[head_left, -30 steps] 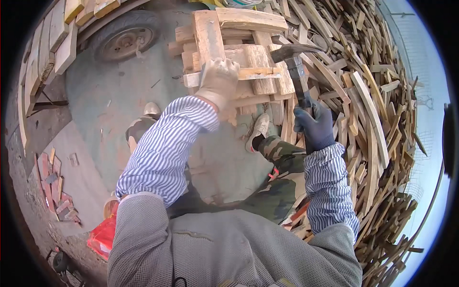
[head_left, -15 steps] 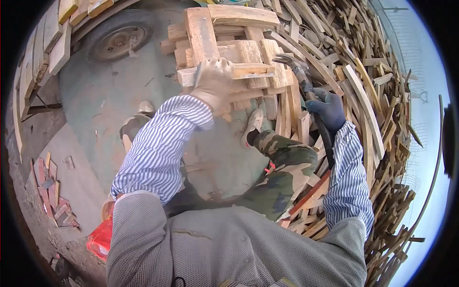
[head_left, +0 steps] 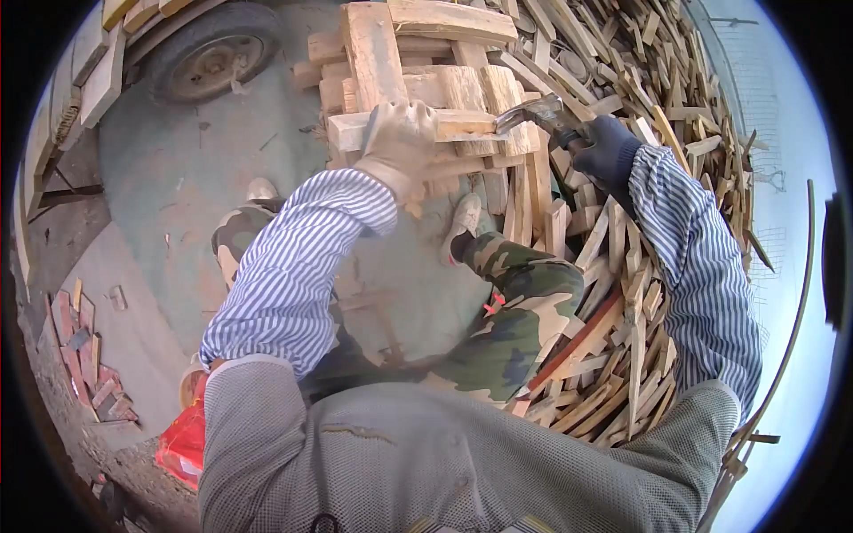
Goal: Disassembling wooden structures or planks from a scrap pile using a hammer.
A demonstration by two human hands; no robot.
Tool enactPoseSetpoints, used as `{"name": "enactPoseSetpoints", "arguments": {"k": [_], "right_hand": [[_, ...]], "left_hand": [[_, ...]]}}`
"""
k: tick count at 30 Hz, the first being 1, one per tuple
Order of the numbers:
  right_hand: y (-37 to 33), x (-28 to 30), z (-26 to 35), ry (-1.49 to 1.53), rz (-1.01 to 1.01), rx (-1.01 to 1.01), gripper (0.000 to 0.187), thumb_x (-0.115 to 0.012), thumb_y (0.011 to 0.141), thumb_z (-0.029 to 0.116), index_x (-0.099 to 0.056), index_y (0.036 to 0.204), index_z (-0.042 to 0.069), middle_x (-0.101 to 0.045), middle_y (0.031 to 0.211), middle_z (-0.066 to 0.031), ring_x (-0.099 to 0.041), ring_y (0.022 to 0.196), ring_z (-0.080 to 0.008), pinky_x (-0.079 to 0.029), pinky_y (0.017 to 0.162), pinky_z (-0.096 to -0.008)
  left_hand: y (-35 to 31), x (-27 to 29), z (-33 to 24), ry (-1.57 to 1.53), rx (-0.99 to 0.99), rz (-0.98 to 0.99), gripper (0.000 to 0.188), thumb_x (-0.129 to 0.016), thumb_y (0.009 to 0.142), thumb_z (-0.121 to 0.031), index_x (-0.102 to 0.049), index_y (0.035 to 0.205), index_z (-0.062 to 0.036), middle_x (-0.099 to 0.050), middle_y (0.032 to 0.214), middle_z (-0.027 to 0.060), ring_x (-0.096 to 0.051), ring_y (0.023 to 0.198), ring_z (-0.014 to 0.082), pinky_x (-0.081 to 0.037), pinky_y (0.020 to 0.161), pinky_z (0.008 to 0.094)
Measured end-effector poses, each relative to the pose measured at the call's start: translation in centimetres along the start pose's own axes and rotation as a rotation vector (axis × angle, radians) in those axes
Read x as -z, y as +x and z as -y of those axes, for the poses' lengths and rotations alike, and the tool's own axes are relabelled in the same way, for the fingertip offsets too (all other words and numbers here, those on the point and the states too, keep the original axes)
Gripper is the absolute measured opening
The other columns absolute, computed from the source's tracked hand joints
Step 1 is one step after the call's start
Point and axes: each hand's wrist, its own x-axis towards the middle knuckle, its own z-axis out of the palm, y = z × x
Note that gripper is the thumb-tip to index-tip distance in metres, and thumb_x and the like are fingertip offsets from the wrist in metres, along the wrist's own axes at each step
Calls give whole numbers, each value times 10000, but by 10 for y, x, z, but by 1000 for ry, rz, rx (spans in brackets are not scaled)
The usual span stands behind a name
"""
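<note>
My left hand point(head_left: 398, 142), in a pale glove, is closed around a short wooden strip point(head_left: 464, 126) lying crosswise over a stack of wood blocks point(head_left: 373, 55). My right hand point(head_left: 606, 153), in a dark blue glove, grips a claw hammer point(head_left: 538, 110) by its handle, close to the head. The hammer's metal end meets the right end of the strip; whether it presses on it or only overlaps it from here, I cannot tell. Much of the handle is hidden behind the right hand and sleeve.
A large heap of wood offcuts point(head_left: 653, 293) fills the right side. At the upper left are a wheel point(head_left: 213, 67) and stacked boards point(head_left: 99, 82). Small painted pieces point(head_left: 89, 355) lie at the lower left, and a red bag point(head_left: 185, 444) sits by my left side.
My right hand has swung the hammer up and around, so its head now reaches the strip's right end; before, it stood apart from it. The left hand keeps its hold.
</note>
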Motion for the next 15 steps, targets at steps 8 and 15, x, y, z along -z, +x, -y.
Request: {"name": "enactPoseSetpoints", "arguments": {"k": [8, 15], "right_hand": [[1, -13, -21, -36, 36, 68, 467, -711, 748, 233, -619, 1088, -75, -676, 857, -252, -688, 834, -338, -523, 769, -406], [13, -120, -56, 253, -368, 61, 541, -672, 762, 245, -578, 1251, 35, -670, 953, -280, -654, 926, -430, -506, 852, -473]], "left_hand": [[25, 14, 25, -12, -64, 11, 240, -627, 844, -199, -656, 1063, -104, -659, 1014, 64, -632, 1033, 240, -479, 866, 390], [57, 26, 41, -169, -4, 328, 289, -690, 785, -225, -688, 1036, -81, -706, 1038, 103, -674, 1004, 259, -531, 873, 393]]}}
